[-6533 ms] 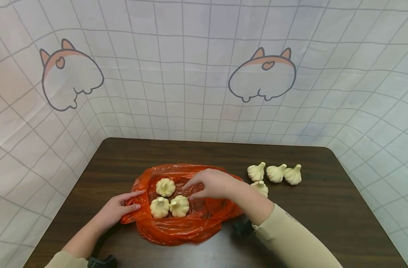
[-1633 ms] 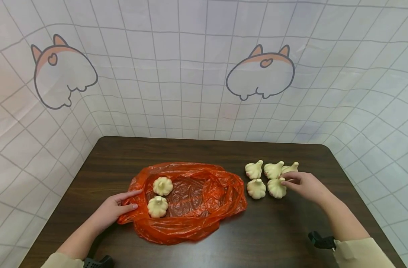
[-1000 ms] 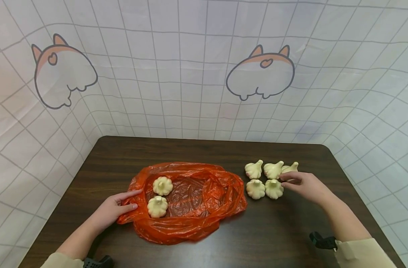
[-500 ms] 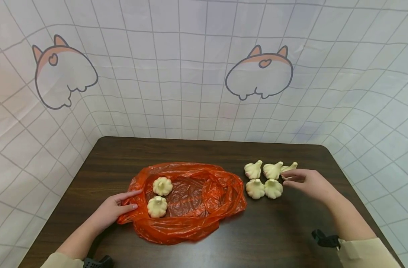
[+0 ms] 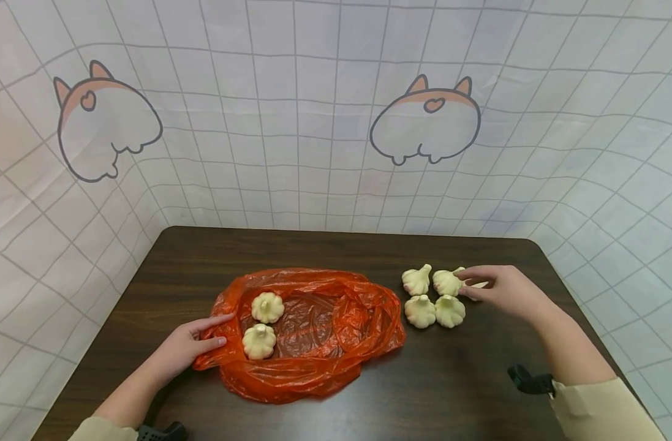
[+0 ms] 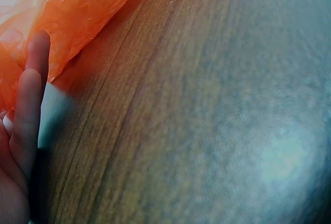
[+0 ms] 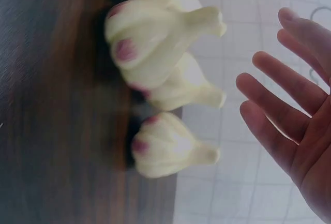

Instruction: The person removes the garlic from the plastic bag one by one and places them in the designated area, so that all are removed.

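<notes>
Red plastic, thin and crinkled, forms a bag [image 5: 291, 375] that lies wide open on the dark wooden table [image 5: 451, 386]. Two garlic bulbs sit inside it, stems up, towards its left end: the farther bulb [image 5: 268, 307] and, just in front of it, the nearer bulb [image 5: 260, 341].

The left hand [image 5: 191, 346] touches the bag's left edge, its fingers straight and its thumb spread from the forefinger.

To the right of the bag, five more bulbs rest on the table in two rows. The front pair, a left bulb [image 5: 420, 311] and a right bulb [image 5: 450, 311], sit side by side; behind them are a back left bulb [image 5: 416, 281], a back middle bulb [image 5: 446, 282] and a back right bulb [image 5: 479, 285], the last mostly hidden by the right hand [image 5: 503, 291]. That hand is over the back row, its fingers spread and holding nothing; whether a fingertip touches garlic I cannot tell. The right wrist view shows purplish patches on the pale bulbs.
</notes>
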Available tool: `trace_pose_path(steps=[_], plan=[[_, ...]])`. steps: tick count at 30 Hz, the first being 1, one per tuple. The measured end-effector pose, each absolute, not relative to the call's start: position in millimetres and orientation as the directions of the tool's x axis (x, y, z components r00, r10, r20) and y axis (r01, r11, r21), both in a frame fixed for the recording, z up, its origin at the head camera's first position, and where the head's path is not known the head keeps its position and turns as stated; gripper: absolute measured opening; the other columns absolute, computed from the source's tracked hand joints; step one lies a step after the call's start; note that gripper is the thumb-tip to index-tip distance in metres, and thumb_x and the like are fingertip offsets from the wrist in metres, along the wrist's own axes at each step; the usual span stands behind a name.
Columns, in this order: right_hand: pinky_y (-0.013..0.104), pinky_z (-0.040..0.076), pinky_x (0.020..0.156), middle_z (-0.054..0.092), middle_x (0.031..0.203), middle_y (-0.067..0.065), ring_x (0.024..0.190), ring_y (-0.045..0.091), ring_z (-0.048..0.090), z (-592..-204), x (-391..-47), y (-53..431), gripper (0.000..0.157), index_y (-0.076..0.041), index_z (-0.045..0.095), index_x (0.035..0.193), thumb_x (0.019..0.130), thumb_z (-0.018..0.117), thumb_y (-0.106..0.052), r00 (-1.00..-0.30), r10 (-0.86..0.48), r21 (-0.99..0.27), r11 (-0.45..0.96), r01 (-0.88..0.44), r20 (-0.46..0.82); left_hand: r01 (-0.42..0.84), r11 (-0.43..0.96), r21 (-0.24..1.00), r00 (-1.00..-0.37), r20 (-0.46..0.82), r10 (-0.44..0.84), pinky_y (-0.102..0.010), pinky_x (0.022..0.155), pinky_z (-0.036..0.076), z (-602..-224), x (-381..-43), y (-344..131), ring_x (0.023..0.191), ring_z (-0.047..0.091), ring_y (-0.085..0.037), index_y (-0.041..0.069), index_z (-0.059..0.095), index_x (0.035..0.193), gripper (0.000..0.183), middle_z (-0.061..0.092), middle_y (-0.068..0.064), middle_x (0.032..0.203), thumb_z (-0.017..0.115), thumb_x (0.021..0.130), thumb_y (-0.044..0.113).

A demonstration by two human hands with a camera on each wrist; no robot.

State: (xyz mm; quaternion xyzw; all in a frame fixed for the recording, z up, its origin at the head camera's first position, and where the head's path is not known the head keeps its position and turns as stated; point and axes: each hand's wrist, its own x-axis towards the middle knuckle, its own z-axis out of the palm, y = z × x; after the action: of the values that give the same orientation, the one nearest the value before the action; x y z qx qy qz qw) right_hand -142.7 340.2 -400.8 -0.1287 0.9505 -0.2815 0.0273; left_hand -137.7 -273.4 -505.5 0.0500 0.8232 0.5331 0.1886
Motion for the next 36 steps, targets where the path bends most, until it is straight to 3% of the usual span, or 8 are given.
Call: trace_pose_path(steps=[10, 21, 27, 36], plan=[[0.033, 0.055, 0.073, 0.072, 0.112, 0.007, 0.093, 0.021, 0.069, -383.3, -152.4, 304.8, 0.042, -0.018, 0.071, 0.125, 0.09, 0.072, -0.042, -0.947, -0.321, -0.532, 0.799, -0.281, 0.018, -0.132, 0.422, 0.897, -0.924, -0.266, 0.276, -0.031, 0.081, 0.057, -505.4, -137.0, -274.3, 0.11, 0.063, -0.023, 0.017, 0.055, 0.144, 0.058, 0.043, -0.027, 0.147, 0.072, 0.091, 0.036], [0.034, 0.054, 0.076, 0.072, 0.112, -0.005, 0.088, 0.012, 0.065, -375.5, -169.6, 246.9, 0.037, -0.027, 0.071, 0.124, 0.09, 0.073, -0.041, -0.896, -0.444, -0.545, 0.753, -0.37, -0.004, -0.143, 0.41, 0.901, -0.921, -0.273, 0.279, -0.031, 0.08, 0.057, -502.6, -136.1, -273.3, 0.107, 0.065, -0.022, 0.016, 0.055, 0.144, 0.058, 0.044, -0.027, 0.147, 0.072, 0.091, 0.035], [0.036, 0.054, 0.081, 0.069, 0.121, -0.008, 0.097, 0.013, 0.065, -373.5, -177.0, 208.6, 0.032, -0.031, 0.072, 0.121, 0.09, 0.074, -0.037, -0.857, -0.515, -0.558, 0.713, -0.423, -0.008, -0.143, 0.417, 0.897, -0.923, -0.273, 0.27, -0.032, 0.082, 0.057, -503.5, -136.1, -273.6, 0.109, 0.064, -0.022, 0.017, 0.056, 0.143, 0.058, 0.044, -0.026, 0.147, 0.072, 0.091, 0.036], [0.043, 0.051, 0.092, 0.069, 0.121, -0.004, 0.109, 0.02, 0.064, -372.7, -184.0, 154.1, 0.032, -0.027, 0.073, 0.122, 0.091, 0.073, -0.035, -0.758, -0.652, -0.514, 0.659, -0.55, -0.024, -0.133, 0.421, 0.897, -0.926, -0.265, 0.27, -0.032, 0.082, 0.057, -505.2, -136.8, -274.0, 0.112, 0.062, -0.025, 0.018, 0.057, 0.143, 0.057, 0.043, -0.026, 0.148, 0.072, 0.091, 0.036]])
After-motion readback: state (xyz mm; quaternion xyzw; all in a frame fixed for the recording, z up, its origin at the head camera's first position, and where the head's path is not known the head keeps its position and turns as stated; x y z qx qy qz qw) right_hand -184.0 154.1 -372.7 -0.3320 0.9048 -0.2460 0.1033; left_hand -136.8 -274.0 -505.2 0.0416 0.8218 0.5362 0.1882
